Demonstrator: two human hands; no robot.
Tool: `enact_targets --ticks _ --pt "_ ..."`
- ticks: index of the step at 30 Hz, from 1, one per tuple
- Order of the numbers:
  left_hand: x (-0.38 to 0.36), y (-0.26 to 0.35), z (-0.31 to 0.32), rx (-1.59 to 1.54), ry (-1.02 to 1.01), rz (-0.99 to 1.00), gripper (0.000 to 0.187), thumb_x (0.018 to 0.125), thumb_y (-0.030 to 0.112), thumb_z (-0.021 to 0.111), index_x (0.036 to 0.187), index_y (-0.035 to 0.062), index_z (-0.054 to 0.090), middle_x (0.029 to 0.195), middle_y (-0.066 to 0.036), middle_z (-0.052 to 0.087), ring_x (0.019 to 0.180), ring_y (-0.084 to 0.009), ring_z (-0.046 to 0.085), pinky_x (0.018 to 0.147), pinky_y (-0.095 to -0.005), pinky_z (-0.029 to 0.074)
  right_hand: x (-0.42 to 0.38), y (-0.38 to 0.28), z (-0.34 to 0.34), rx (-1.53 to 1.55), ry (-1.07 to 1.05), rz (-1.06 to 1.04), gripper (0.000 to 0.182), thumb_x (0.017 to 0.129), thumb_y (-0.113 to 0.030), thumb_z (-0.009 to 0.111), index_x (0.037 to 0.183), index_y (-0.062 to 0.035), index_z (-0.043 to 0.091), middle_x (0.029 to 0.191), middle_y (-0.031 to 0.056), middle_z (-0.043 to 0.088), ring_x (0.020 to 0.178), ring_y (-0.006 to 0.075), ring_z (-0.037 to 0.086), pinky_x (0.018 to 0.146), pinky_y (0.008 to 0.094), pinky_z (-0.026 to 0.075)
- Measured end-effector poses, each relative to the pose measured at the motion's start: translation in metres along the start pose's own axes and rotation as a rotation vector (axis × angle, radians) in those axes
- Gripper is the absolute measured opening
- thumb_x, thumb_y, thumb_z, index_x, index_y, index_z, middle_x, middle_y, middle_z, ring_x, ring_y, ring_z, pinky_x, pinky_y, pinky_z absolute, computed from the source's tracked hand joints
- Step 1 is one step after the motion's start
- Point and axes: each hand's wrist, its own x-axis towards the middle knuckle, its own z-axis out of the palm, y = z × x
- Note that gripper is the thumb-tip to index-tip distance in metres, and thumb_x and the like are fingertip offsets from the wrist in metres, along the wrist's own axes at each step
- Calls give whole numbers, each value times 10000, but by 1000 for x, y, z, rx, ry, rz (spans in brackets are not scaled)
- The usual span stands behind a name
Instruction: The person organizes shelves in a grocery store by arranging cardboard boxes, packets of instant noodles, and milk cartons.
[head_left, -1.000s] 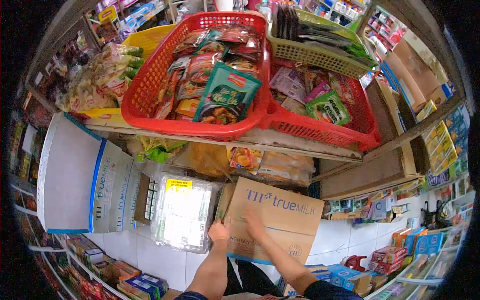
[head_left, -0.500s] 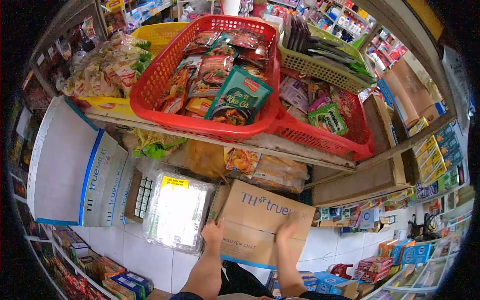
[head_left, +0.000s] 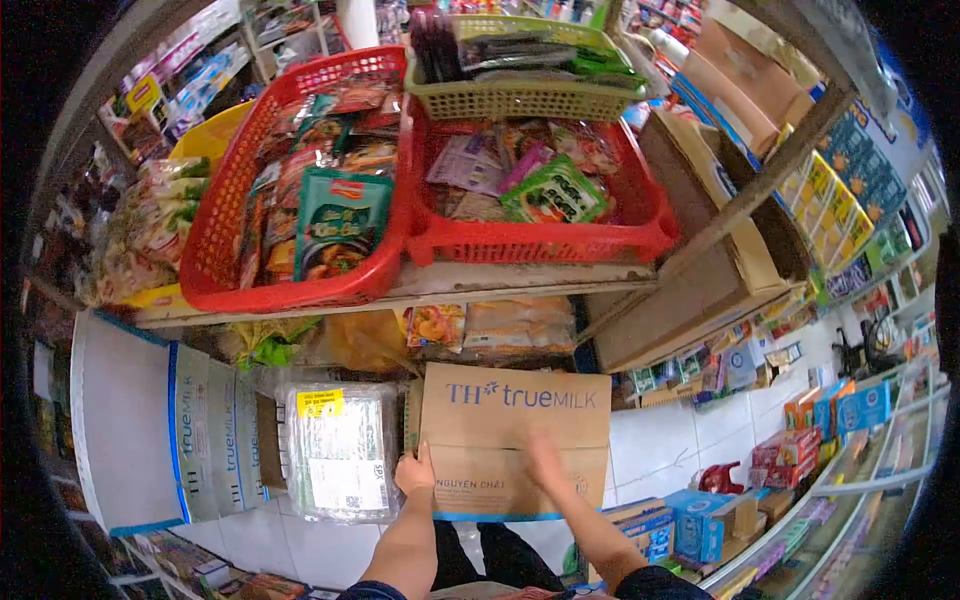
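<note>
A brown cardboard milk carton box (head_left: 515, 405), printed "TH true MILK", lies in front of me with its flaps folded together along a middle seam. At its left edge is my left hand (head_left: 415, 472), gripping the side with the thumb up near the top face. My right hand (head_left: 545, 462) is over the top face near the seam, slightly blurred, with its fingers stretched out and nothing in them. Just left of the box sits a plastic-wrapped parcel (head_left: 345, 455) with a white label and a yellow sticker.
Above stands a shelf (head_left: 480, 290) with red baskets (head_left: 290, 297) of seasoning packets and a green basket (head_left: 520, 105). Bagged goods (head_left: 520, 325) lie underneath. An open white and blue carton (head_left: 130, 430) stands at left, cardboard boxes (head_left: 680, 290) at right. White floor tiles (head_left: 650, 450) show beside the box.
My view has turned, so the shelf and baskets appear farther left. The box now looks squarer to me. My right hand has shifted from the right part of the top toward the middle.
</note>
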Motion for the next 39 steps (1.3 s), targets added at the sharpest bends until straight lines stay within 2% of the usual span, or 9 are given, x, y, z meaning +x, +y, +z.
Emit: enact_targets --ticks 8,13,16,19,21,24,27,32,39 --pt "3 -8 10 28 26 67 600 834 536 370 988 0 591 858 -225 601 831 -373 572 759 -452 440 -59 34 -45 -75 562 516 408 783 55 417 1185 1 462 1241 188 445 1173 302 398 997 364 289" --pt "3 4 0 33 -69 0 631 836 550 345 1073 8 565 989 -225 582 922 -369 553 804 -446 424 -61 -71 58 96 15 472 445 781 -31 457 1225 -23 418 1234 163 439 1146 276 413 996 371 284" --pt "6 0 6 28 -83 -25 639 831 561 337 1084 20 564 1012 -221 577 940 -368 549 811 -439 423 -52 -154 69 246 -103 -132 539 676 16 509 1208 -33 436 1247 153 429 1144 296 419 974 377 328" --pt "9 -6 8 27 -74 -23 646 825 571 331 1091 31 564 1016 -216 578 946 -364 548 810 -434 424 -52 -150 69 236 -108 -134 514 704 -3 493 1214 -25 429 1260 152 422 1167 302 399 988 390 312" --pt "5 0 5 26 -49 -26 640 822 575 331 1076 40 573 1003 -206 586 938 -361 552 800 -432 428 -61 -110 71 159 -146 -81 507 729 -22 485 1230 -10 410 1269 157 417 1182 300 388 988 391 312" --pt "2 4 1 22 -42 -11 627 821 574 334 1054 47 582 977 -200 597 919 -363 558 790 -433 430 -59 -47 5 -58 -155 541 437 797 -70 468 1221 23 412 1249 199 424 1180 338 374 996 384 285" --pt "3 1 4 18 -26 2 614 819 571 343 1029 50 590 950 -195 605 894 -360 567 774 -435 434 -85 17 -33 13 488 682 411 838 -102 471 1218 40 404 1255 226 411 1211 347 330 1019 401 228" --pt "3 1 3 -19 -38 -6 601 817 567 354 978 47 606 923 -191 611 865 -359 574 752 -437 437 -97 32 -6 -224 724 891 490 829 -157 490 1265 23 354 1316 249 313 1229 377 277 1020 415 226" --pt "1 7 -2 -7 -55 -29 602 820 569 350 977 50 611 928 -195 609 877 -360 571 766 -438 434 -62 -115 46 198 -3 402 622 820 -230 514 1326 16 248 1386 238 189 1296 371 146 1046 465 126"
